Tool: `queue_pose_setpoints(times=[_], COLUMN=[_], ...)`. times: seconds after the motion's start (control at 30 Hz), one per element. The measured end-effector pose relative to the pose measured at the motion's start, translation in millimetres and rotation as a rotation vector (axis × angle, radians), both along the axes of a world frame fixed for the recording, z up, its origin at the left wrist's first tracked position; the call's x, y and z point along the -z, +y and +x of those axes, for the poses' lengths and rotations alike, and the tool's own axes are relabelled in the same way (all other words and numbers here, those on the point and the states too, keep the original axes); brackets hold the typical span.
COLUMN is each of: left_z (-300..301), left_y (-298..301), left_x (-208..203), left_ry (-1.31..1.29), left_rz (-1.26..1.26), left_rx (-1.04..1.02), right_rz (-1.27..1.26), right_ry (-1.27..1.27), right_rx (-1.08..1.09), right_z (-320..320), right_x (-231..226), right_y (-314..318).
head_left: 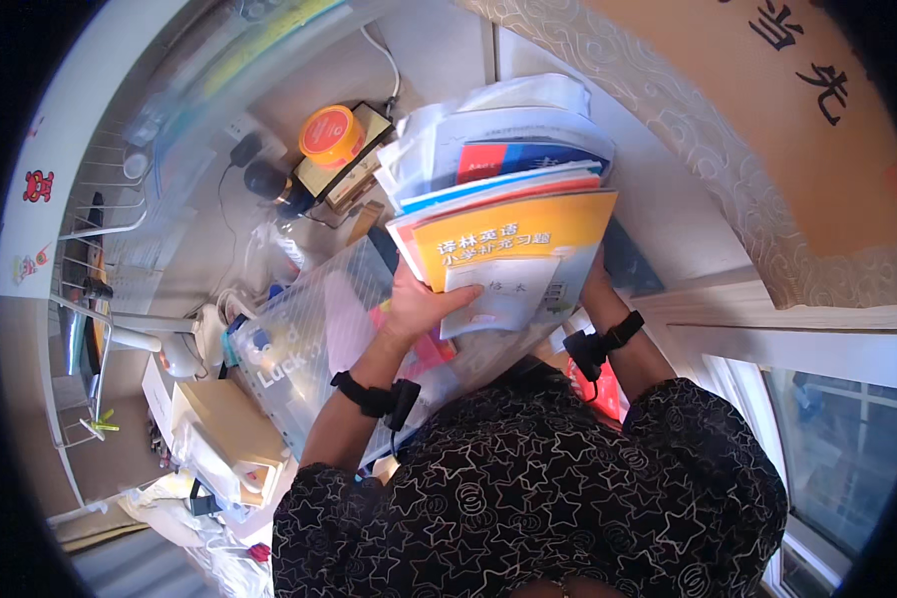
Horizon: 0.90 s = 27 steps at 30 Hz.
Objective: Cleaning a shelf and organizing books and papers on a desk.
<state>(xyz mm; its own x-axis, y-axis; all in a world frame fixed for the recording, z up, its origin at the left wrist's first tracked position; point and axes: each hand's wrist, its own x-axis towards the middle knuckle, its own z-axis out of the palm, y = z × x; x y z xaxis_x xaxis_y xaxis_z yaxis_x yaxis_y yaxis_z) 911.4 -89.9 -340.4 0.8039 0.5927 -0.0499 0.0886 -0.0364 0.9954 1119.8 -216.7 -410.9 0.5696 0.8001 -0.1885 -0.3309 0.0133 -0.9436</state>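
Observation:
Both my hands hold a thick stack of books and papers in front of my chest. My left hand (416, 304) grips its left edge, with the thumb lying across the front. At the right edge is my right hand (594, 282), its fingers mostly hidden behind the stack. A yellow workbook (543, 224) faces me, with a small pale booklet (498, 289) on its lower part. Behind it rise thin blue- and red-edged books, a dark blue and red book (488, 160), and loose white papers (528, 100). Dark straps with small devices circle both wrists.
Left of the stack stands a translucent plastic case (304, 334). An orange round tub (331, 136) sits on a dark box (344, 179) farther back. A wire rack (95, 234) lines the left side, above an open cardboard box (224, 434). At the right is a window (847, 419).

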Motion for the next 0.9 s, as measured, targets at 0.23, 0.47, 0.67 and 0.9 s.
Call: queue_pose_setpoints(times=[0.23,0.47,0.67,0.9], left_z=[-25.1,-36.1,-43.0,-73.6], left_y=[-33.4,-24.2,-36.0,-44.6], left_x=[-21.4,14.3,13.0,42.9], left_ry=[-0.049,0.067,0.171,0.255], left_rz=[-0.114,-0.195,0.161,0.478], left_rx=[-0.08,-0.129,0.064,0.359], right_rz=[-0.103,-0.114,0.206,0.294], right_ry=[0.1,-0.188,0.669,0.43], right_rx=[0.118,0.021,0.024,-0.081], right_z=[-10.4,-6.7,-2.5,19.0], right_x=[-65.6,-39.5,-9.1,28.2], right_y=[-4.0,8.5,-4.9,-27.5])
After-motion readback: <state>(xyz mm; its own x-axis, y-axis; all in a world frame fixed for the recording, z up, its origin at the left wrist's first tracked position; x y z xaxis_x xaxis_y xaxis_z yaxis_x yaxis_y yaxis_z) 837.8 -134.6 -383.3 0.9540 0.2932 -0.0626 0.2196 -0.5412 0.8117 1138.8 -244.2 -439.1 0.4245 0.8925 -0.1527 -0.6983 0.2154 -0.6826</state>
